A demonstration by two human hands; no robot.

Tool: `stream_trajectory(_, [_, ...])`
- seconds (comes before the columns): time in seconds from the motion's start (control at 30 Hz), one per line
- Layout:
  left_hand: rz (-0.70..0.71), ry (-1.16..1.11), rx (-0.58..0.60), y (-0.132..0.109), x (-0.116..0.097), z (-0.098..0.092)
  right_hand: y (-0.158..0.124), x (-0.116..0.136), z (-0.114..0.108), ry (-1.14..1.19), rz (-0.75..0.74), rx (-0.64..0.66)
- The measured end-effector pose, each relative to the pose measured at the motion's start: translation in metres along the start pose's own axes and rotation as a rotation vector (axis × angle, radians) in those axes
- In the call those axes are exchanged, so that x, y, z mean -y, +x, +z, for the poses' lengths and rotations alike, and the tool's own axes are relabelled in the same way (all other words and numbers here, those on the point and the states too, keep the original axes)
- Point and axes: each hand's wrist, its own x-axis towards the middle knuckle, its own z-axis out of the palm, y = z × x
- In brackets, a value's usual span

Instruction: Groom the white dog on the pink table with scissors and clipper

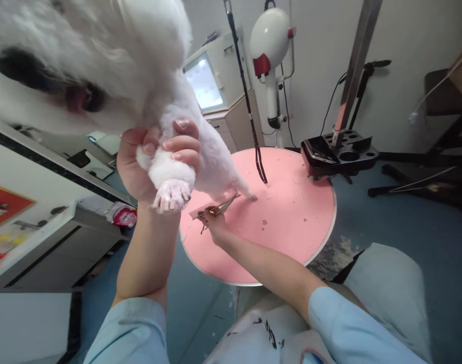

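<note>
A white dog [215, 146] stands stretched up on its hind legs on the round pink table, its head [82, 30] close at the upper left with the mouth partly open. My left hand [135, 156] is closed round a front leg, with the shaved front paw [172, 194] poking out below my fingers. Lower down, near the dog's hind legs, my right hand [214, 222] grips a pair of scissors [227, 203]. The blades point up and right toward a hind paw [253, 197]. A flat metal piece also shows at this hand; its kind is unclear.
Small hair clippings lie on the pink table [284, 217]. A black looped strap [249, 101] hangs over it. At its back right a black tool tray [340, 151] holds a phone. Behind stand a white dryer [270, 40] and a cabinet with a lit window [204, 81].
</note>
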Motion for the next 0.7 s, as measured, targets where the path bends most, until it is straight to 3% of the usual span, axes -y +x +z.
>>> stream_trajectory(0.1, [-0.022, -0.023, 0.003, -0.001, -0.002, 0.002, 0.008, 0.013, 0.008, -0.002, -0.057, -0.001])
stream_trajectory(0.27, [-0.055, -0.062, 0.022, -0.005, -0.006, 0.0, -0.008, 0.013, 0.001, -0.111, -0.201, 0.329])
stream_trajectory(0.37, [-0.045, -0.052, 0.042, -0.006, -0.008, -0.001, -0.01, 0.016, -0.012, -0.18, -0.159, 0.282])
stream_trajectory(0.47, [-0.056, -0.045, 0.057, -0.007, -0.009, -0.002, -0.008, 0.03, -0.011, -0.269, -0.148, 0.233])
stream_trajectory(0.63, [-0.06, -0.05, 0.047, -0.009, -0.01, -0.001, -0.024, 0.049, 0.008, -0.355, -0.253, 0.454])
stream_trajectory(0.7, [-0.069, -0.061, 0.045, -0.01, -0.012, 0.0, -0.031, 0.05, 0.008, -0.357, -0.254, 0.47])
